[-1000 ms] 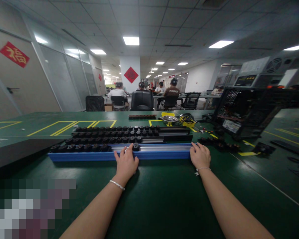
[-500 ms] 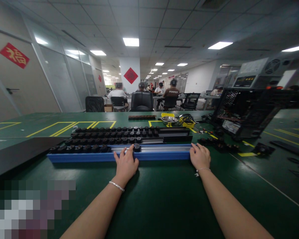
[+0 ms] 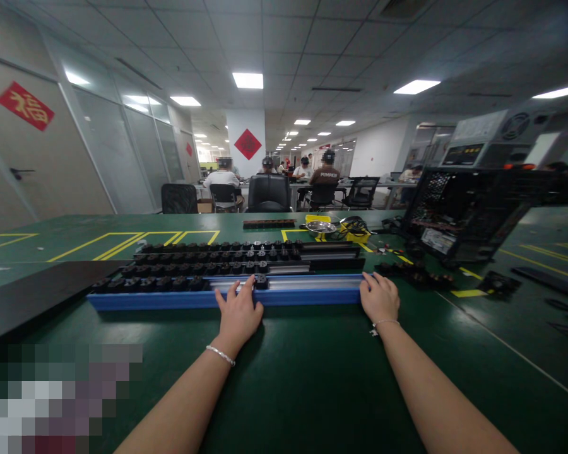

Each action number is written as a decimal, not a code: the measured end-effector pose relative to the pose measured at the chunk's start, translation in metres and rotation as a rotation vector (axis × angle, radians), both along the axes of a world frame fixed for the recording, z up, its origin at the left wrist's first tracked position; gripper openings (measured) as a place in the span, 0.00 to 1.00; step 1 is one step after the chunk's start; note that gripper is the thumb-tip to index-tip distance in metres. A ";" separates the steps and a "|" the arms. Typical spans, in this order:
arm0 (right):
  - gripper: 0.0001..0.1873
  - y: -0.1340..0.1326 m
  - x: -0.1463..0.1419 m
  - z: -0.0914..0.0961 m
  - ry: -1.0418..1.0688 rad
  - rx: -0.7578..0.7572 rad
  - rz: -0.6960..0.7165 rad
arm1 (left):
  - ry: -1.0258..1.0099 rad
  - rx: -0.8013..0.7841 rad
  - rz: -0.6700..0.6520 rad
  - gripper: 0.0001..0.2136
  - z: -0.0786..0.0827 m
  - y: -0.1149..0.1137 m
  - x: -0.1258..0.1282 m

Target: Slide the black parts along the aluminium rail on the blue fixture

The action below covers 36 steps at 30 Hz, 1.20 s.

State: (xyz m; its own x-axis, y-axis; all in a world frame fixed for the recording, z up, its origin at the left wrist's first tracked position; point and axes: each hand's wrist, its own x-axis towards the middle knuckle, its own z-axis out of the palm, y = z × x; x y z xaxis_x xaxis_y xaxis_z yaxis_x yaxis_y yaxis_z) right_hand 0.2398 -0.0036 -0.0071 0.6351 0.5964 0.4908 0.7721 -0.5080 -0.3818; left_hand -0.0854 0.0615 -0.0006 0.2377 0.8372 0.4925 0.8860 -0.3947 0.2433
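A long blue rail (image 3: 307, 296) with a silvery channel lies across the green table in front of me. Several round black socket-like modules (image 3: 146, 284) sit in its left part, and one separate black module (image 3: 261, 282) stands near its middle. My left hand (image 3: 239, 313) rests on the rail with fingers spread, the index fingertip against the left side of that separate module. At the rail's right end, my right hand (image 3: 381, 297) has its fingers bent over the edge, gripping it. The undersides of both hands are hidden.
Behind the blue rail lie black rails (image 3: 334, 255) with more modules. A metal bowl (image 3: 320, 228) and cables (image 3: 355, 226) are farther back. An opened computer case (image 3: 464, 221) stands right; a dark flat panel (image 3: 42, 293) lies left. People sit at far desks.
The view has shifted very slightly. Both hands, the blue rail and the separate module keep the same places relative to one another.
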 end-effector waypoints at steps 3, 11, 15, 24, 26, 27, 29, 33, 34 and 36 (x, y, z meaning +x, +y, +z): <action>0.26 0.000 0.001 0.000 0.009 -0.013 0.009 | 0.010 -0.002 0.000 0.28 0.001 -0.001 0.001; 0.26 -0.002 -0.002 0.002 0.015 -0.022 0.001 | 0.017 -0.023 -0.006 0.27 0.001 -0.001 0.001; 0.26 -0.001 -0.002 0.003 0.021 -0.029 0.004 | 0.005 -0.022 -0.045 0.27 0.001 0.000 0.001; 0.26 0.000 0.000 0.001 0.009 -0.025 0.004 | 0.032 -0.056 -0.094 0.26 0.006 -0.002 0.002; 0.26 -0.001 -0.001 0.002 0.016 -0.021 0.003 | 0.032 -0.060 -0.101 0.26 0.006 -0.002 0.001; 0.26 -0.001 -0.001 0.002 0.020 -0.021 0.003 | 0.034 -0.060 -0.103 0.26 0.005 -0.002 0.001; 0.26 -0.001 -0.002 0.003 0.029 -0.024 0.001 | 0.036 -0.057 -0.109 0.26 0.004 -0.001 0.001; 0.24 -0.002 -0.006 0.007 0.012 0.014 -0.009 | 0.029 -0.067 -0.127 0.25 0.004 -0.001 0.000; 0.24 -0.002 -0.009 0.009 -0.013 0.036 0.010 | 0.027 -0.067 -0.131 0.25 0.004 -0.001 0.000; 0.22 -0.003 -0.019 0.014 -0.083 0.077 0.099 | 0.023 -0.063 -0.137 0.26 0.005 -0.001 0.000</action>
